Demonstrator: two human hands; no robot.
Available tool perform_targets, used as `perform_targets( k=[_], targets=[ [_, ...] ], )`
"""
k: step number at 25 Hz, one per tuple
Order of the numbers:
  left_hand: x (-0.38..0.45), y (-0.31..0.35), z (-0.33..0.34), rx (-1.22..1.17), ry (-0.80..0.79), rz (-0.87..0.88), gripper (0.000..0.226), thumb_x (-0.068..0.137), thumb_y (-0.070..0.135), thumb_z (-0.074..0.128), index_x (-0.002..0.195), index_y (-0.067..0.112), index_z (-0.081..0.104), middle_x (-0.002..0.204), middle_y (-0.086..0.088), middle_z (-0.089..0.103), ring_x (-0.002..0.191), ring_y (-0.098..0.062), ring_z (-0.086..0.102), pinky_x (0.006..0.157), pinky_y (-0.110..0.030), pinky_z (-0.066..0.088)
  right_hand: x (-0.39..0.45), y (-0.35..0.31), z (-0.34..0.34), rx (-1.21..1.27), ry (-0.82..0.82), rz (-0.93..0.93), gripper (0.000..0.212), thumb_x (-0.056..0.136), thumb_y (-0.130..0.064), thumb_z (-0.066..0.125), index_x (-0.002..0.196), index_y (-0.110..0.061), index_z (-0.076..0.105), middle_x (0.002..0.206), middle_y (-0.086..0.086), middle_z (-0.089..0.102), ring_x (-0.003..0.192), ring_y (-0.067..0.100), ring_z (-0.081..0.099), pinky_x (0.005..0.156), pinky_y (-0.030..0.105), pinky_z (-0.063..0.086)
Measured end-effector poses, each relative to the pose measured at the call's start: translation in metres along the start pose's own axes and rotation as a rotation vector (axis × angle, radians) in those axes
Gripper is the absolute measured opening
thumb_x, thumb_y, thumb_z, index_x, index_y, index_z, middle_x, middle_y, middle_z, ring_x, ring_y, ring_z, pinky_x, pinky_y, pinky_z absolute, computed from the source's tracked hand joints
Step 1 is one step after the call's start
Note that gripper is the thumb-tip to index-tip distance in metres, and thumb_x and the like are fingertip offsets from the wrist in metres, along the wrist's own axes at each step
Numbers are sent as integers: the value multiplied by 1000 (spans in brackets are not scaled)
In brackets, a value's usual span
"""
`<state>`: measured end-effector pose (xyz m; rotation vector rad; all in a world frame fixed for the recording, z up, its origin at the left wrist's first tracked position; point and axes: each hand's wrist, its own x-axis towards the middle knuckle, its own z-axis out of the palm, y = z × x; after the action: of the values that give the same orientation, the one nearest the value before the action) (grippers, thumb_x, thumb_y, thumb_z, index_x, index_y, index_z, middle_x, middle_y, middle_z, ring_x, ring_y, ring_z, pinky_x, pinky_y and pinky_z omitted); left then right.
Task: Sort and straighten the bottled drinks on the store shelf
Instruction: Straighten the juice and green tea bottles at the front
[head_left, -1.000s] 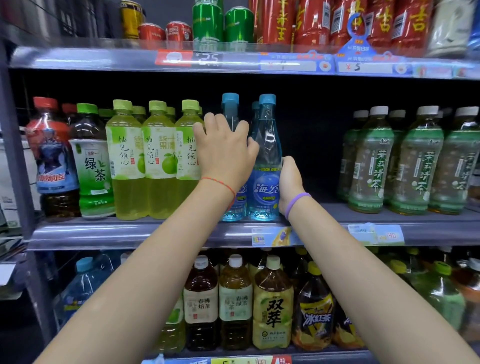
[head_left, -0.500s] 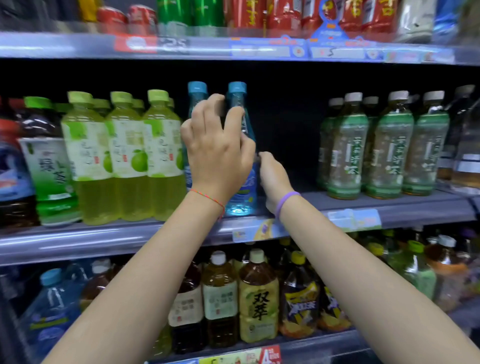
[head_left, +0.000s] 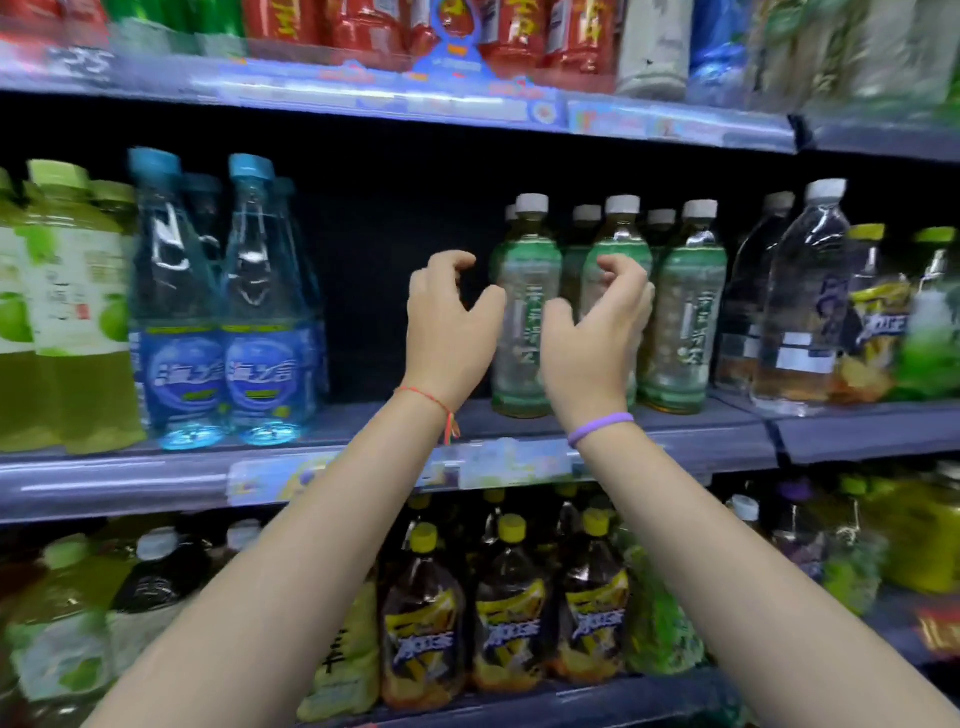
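While both hands hover with fingers curled apart and holding nothing, the left hand (head_left: 451, 325) sits just left of centre before the dark gap, and the right hand (head_left: 597, 325) is in front of the green tea bottles (head_left: 524, 312) at centre right on the middle shelf (head_left: 701, 441). Whether it touches them I cannot tell. Full plastic bottles likely feel weighty, smooth and slightly squeezable; gripping the labelled waist seems steadiest.

Both hands, left hand (head_left: 449, 332) and right hand (head_left: 597, 338), hover empty before green-labelled bottles (head_left: 524, 312).
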<state>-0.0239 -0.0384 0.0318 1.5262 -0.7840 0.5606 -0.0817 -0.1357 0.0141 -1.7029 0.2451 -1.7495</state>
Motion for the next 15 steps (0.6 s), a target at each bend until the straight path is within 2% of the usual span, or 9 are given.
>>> perform_targets(
  k=[3, 5, 8, 9, 11, 13, 15],
  targets=[
    [-10, -2, 39, 57, -52, -98, 62, 90, 24, 61, 146, 15, 35, 137, -8, 40, 125, -22, 41, 97, -28, 35, 19, 25, -28, -21, 16, -21, 44, 83, -13, 55, 126, -6, 44, 118, 4, 40, 110, 22, 41, 98, 45, 38],
    [-12, -3, 58, 77, -73, -173, 74, 87, 29, 63, 150, 16, 27, 142, -10, 39, 129, -26, 39, 102, -36, 38, 31, 41, -36, 32, -58, 31, 47, 86, -15, 53, 131, -4, 41, 123, 6, 42, 115, 23, 42, 101, 45, 39],
    [-11, -2, 73, 119, -72, -257, 90, 74, 42, 64, 150, 16, 23, 144, -11, 42, 129, -30, 44, 105, -48, 42, 42, 55, -36, 159, -305, 369, 67, 92, -37, 42, 151, -12, 22, 149, 11, 38, 135, 31, 39, 110, 50, 35],
    [-10, -1, 74, 113, -61, -288, 92, 71, 44, 63, 149, 17, 25, 142, -11, 46, 127, -30, 47, 103, -47, 45, 45, 57, -38, 172, -380, 484, 70, 95, -44, 37, 154, -13, 17, 155, 10, 33, 140, 30, 35, 114, 48, 31],
    [-7, -3, 73, 82, -41, -359, 88, 74, 42, 68, 148, 18, 27, 134, -7, 53, 118, -27, 55, 96, -41, 50, 52, 58, -41, 174, -479, 599, 68, 100, -52, 28, 155, -13, 21, 158, 6, 30, 143, 25, 30, 116, 42, 25],
    [-1, -6, 73, 41, -43, -430, 79, 80, 38, 75, 143, 16, 32, 123, -1, 58, 106, -19, 59, 86, -34, 51, 61, 60, -45, 235, -526, 683, 68, 100, -59, 20, 153, -17, 29, 158, 2, 31, 144, 23, 30, 114, 41, 23],
    [3, -7, 73, -16, -57, -478, 73, 79, 37, 79, 136, 17, 38, 114, 5, 59, 98, -11, 59, 79, -27, 49, 69, 66, -43, 309, -548, 789, 71, 99, -63, 18, 154, -20, 27, 160, 0, 28, 145, 23, 27, 116, 42, 21]
  ],
)
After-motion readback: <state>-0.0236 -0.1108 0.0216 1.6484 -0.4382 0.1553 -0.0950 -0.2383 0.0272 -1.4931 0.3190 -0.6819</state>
